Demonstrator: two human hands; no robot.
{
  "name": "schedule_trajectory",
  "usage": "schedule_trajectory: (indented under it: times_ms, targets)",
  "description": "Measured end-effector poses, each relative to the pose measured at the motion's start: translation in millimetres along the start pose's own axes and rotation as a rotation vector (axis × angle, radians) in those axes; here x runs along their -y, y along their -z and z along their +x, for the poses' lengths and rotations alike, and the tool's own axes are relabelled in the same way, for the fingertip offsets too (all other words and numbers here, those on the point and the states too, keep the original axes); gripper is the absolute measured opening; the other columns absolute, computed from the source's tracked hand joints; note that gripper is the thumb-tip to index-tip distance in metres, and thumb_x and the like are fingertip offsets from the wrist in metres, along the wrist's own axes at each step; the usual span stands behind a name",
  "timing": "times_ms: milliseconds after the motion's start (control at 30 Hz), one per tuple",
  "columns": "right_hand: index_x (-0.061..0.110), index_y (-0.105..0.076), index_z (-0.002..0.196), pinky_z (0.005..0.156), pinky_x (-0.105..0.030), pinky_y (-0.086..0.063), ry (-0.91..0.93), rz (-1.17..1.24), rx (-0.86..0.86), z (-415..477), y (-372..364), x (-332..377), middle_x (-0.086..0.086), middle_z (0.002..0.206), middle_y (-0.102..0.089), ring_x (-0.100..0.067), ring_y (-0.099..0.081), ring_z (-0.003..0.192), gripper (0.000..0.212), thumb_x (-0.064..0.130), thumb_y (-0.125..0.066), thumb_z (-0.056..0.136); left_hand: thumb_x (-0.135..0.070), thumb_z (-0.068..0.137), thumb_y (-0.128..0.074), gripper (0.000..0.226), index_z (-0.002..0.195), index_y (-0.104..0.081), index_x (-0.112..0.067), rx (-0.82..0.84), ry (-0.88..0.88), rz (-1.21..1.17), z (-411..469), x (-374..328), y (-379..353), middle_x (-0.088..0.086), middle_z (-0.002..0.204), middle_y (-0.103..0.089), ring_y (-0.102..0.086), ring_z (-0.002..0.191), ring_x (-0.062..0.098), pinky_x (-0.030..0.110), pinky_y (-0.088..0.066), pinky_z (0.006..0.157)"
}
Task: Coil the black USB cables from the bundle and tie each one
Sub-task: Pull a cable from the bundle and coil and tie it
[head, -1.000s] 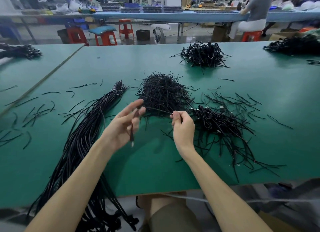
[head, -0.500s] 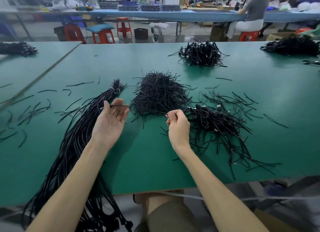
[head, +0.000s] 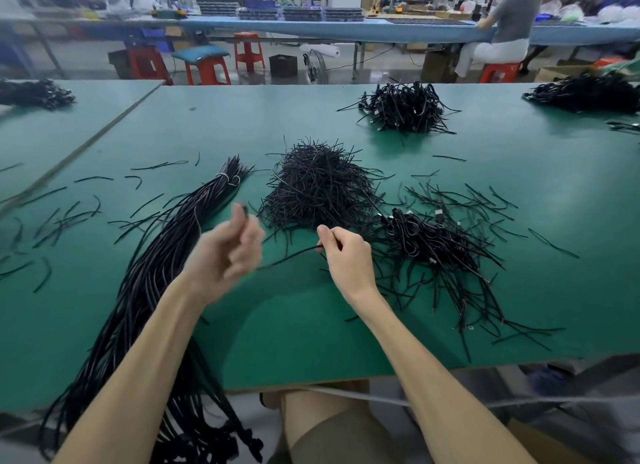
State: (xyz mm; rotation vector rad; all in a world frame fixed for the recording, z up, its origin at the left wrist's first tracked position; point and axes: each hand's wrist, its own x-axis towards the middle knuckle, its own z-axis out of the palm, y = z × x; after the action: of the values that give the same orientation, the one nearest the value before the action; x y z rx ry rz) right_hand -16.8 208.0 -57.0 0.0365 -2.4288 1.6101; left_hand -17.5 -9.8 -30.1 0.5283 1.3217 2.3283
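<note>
Cable (head: 291,256): thin black strand, slightly curved, above table (head: 277,342) between hands | right hand (head: 346,259) pinches it | left hand (head: 225,252) blurred, grip unclear | bundle (head: 152,276) at left, tied, draping off near edge

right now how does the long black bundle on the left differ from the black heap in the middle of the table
The bundle has long strands running side by side, cinched by a pale tie near its far end; the heap is short pieces crossing at random, unbound. The bundle hangs over the table's near edge; the heap lies wholly on the table. Both are black and thin.
</note>
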Motion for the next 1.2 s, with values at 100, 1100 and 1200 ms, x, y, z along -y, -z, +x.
schedule_trajectory:
  times_ms: [100,1100,1200]
  targets:
    - [0.013,-0.041,0.057,0.046,-0.018,-0.030,0.027,-0.009,-0.065,0,-1,-1,0.000,0.058,-0.059,-0.004,-0.044,0.047,0.052,0.031,-0.051,0.105,-0.047,0.105,-0.049,0.050,0.076,-0.062,-0.008,0.249,0.231,0.447,-1,17,-14,0.003,0.051,-0.054,-0.043,0.033,0.011,0.020,-0.032,0.040]
    - [0.010,-0.052,0.066,0.075,-0.041,-0.044,0.608,-0.484,0.228,-21,-20,6,-0.007,0.059,-0.060,-0.028,-0.044,0.051,0.046,0.029,-0.047,0.108,-0.040,0.110,-0.033,0.048,0.124,-0.061,-0.003,-0.316,-0.089,-0.126,12,26,-34,0.006,0.118,-0.073,-0.071,0.101,0.019,0.029,-0.056,0.091]
    - [0.015,-0.042,0.063,0.083,-0.039,-0.042,0.569,-0.523,0.263,-19,-20,6,0.000,0.056,-0.048,-0.027,-0.042,0.053,0.051,0.037,-0.040,0.109,-0.040,0.110,-0.041,0.035,0.092,-0.062,-0.018,-0.328,-0.125,-0.436,7,12,-21,-0.013,0.069,-0.051,-0.043,0.054,0.006,0.020,-0.042,0.059]
